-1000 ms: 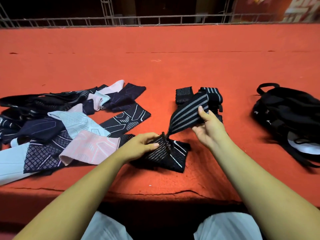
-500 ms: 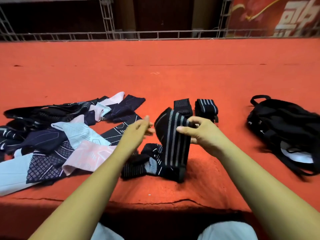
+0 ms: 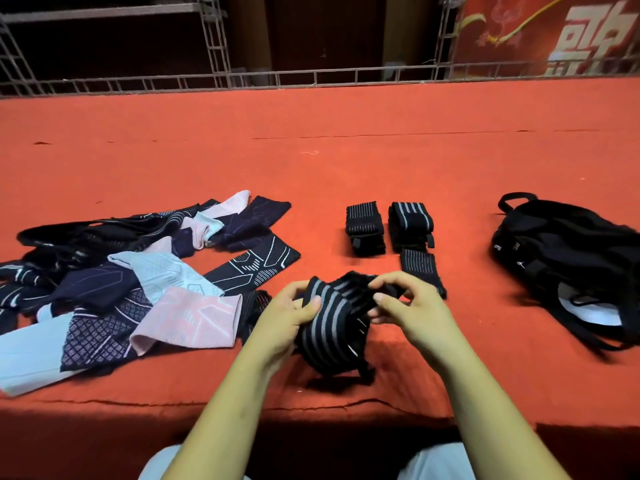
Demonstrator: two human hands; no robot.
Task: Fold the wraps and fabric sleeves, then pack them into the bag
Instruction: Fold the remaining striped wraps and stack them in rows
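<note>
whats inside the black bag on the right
A white patch shows in the near opening of the black bag, crossed by black straps. What it is cannot be told; the bag's fabric covers the rest of the inside.

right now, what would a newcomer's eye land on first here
Front and centre, the left hand and right hand both grip a black wrap with grey stripes over the red carpet. To the left sprawls a loose pile of sleeves in pink, pale blue and navy. Beyond the hands lie folded wraps, and a black bag sits far right.
</note>
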